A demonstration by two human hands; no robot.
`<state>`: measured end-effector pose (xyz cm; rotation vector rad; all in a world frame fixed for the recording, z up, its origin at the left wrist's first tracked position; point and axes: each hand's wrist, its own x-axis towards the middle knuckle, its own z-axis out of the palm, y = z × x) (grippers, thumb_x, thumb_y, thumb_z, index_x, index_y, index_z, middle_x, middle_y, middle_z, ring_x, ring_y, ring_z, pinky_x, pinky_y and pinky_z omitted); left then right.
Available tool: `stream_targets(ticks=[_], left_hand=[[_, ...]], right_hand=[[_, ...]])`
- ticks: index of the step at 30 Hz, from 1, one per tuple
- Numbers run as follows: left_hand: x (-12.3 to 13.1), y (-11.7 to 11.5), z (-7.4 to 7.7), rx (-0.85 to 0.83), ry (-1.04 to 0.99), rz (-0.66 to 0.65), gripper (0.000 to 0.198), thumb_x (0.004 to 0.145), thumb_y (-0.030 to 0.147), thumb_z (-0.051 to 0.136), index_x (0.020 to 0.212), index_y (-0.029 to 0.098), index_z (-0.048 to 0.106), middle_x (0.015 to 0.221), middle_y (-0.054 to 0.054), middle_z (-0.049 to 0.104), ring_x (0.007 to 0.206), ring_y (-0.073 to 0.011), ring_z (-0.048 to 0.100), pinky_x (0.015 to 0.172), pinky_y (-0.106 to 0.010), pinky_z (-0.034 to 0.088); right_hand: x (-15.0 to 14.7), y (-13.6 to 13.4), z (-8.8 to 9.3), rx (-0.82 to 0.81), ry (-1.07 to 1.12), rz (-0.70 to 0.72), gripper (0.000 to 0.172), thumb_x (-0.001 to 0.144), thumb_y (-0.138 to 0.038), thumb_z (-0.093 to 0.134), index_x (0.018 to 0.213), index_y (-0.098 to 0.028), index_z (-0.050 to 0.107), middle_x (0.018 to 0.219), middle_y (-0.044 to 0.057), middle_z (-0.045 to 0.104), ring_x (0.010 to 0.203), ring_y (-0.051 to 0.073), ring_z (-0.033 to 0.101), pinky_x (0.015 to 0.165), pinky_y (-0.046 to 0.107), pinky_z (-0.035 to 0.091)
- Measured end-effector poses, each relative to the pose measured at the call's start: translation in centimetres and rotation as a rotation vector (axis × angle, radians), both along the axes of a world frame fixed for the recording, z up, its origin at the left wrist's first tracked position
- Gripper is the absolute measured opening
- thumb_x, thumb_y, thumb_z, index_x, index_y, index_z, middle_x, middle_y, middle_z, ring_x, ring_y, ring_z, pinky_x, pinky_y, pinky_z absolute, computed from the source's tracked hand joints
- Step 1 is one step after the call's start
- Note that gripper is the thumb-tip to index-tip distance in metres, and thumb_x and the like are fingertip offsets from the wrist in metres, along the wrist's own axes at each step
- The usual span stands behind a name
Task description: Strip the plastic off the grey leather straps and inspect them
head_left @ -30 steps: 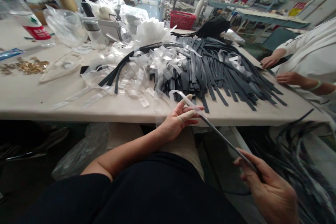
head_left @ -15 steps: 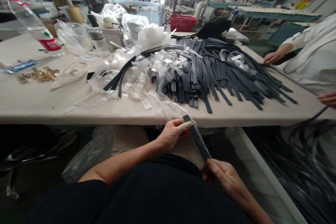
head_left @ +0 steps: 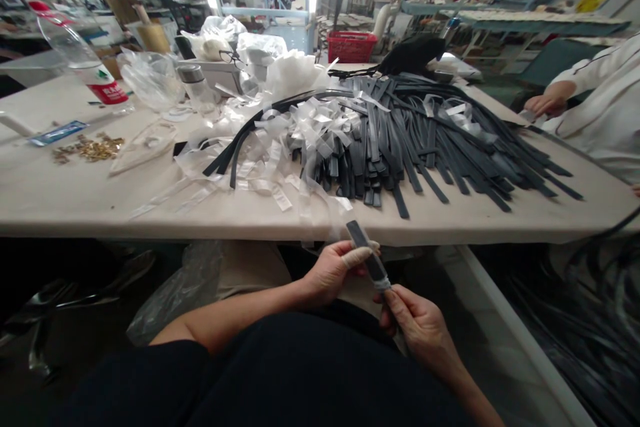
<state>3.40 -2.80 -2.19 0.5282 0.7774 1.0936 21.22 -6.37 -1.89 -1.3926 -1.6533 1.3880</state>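
Observation:
My left hand (head_left: 336, 268), with a pale cover on its thumb, pinches a dark strap (head_left: 361, 237) near its upper end. Lower on the same strap, my right hand (head_left: 413, 317) has its fingers closed around it. Clear film (head_left: 381, 282) is bunched on the strap just above my right fingers. Strips of clear film (head_left: 320, 203) hang over the table edge by the strap's tip. Beyond the hands lies a big pile of dark straps (head_left: 385, 147), with crumpled white film strips (head_left: 320, 120) on its left part.
On the table (head_left: 240, 213) stand a bottle (head_left: 107, 90) and a glass jar (head_left: 195, 83), near small brass parts (head_left: 97, 148). A red basket (head_left: 350, 47) is behind. A person's hand (head_left: 550, 100) is at the right, above more dark straps (head_left: 595, 307) hanging below table height.
My right hand has moved up the strap, closer to my left hand, and the film is now bunched there. The other person's hand has moved slightly. The view has shifted a little.

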Motion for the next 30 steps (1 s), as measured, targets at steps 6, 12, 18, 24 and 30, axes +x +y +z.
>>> stream_targets(ticks=[6,12,18,24,30], left_hand=[[0.0,0.1,-0.4,-0.001,0.022,-0.082,0.039,0.066,0.043,0.084,0.085,0.010,0.076,0.075,-0.006,0.068,0.067,-0.0123,0.056,0.070,-0.026,0.042],[-0.5,0.6,0.2,0.007,-0.024,0.115,0.043,0.061,0.046,0.087,0.087,0.013,0.077,0.087,-0.007,0.072,0.077,-0.0144,0.061,0.077,-0.027,0.045],[-0.5,0.3,0.0,-0.014,0.047,-0.075,0.041,0.064,0.042,0.086,0.088,0.011,0.078,0.076,-0.006,0.070,0.069,-0.0134,0.058,0.071,-0.027,0.044],[-0.7,0.6,0.2,0.017,-0.014,0.078,0.039,0.065,0.045,0.085,0.086,0.013,0.077,0.082,-0.007,0.071,0.073,-0.0141,0.060,0.074,-0.027,0.045],[-0.6,0.3,0.5,0.054,0.048,-0.028,0.040,0.067,0.043,0.084,0.092,0.013,0.078,0.079,-0.006,0.069,0.072,-0.0135,0.058,0.074,-0.027,0.043]], right_hand=[[-0.6,0.5,-0.3,0.107,-0.014,-0.024,0.047,0.093,-0.057,0.050,0.071,-0.017,0.061,0.055,0.001,0.058,0.049,0.012,0.054,0.050,0.022,0.044],[-0.7,0.8,-0.7,0.091,0.012,0.006,0.043,0.094,-0.056,0.050,0.081,-0.017,0.063,0.054,0.000,0.059,0.048,0.013,0.054,0.047,0.022,0.044],[-1.0,0.7,-0.6,0.144,0.001,-0.011,0.044,0.095,-0.055,0.049,0.075,-0.018,0.063,0.054,0.000,0.058,0.049,0.013,0.053,0.048,0.022,0.043],[-0.9,0.7,-1.2,0.125,0.007,-0.009,0.042,0.094,-0.054,0.050,0.082,-0.017,0.065,0.054,0.000,0.059,0.048,0.013,0.055,0.047,0.021,0.044],[-0.6,0.7,-1.6,0.123,0.016,-0.025,0.042,0.094,-0.054,0.051,0.084,-0.017,0.066,0.055,0.000,0.060,0.048,0.013,0.055,0.047,0.022,0.044]])
